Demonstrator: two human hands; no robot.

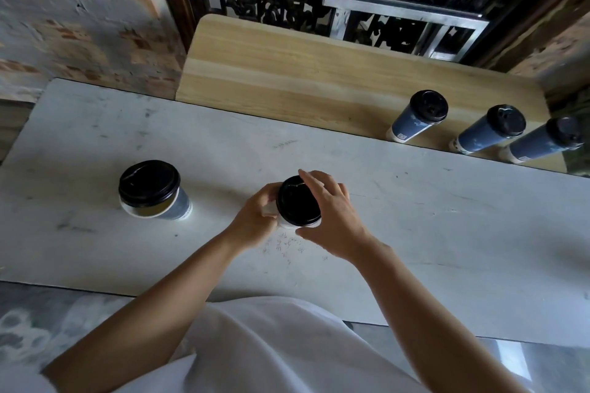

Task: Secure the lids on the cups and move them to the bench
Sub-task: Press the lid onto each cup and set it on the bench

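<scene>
The left hand (255, 217) is curling round the cup (285, 226) at the middle of the white table (447, 217), and the right hand (332, 217) is pinching the rim of its black lid (297, 202) with spread fingers. Another lidded cup (153, 191) is standing well to the left. A row of three cups (490, 129) is standing on the wooden bench (287, 73) beyond the table.

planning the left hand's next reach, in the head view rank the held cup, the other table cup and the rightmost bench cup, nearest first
1. held cup: gripped by the left hand, mid-table.
2. table cup: off to the hand's left.
3. rightmost bench cup: far right, across on the bench.
</scene>
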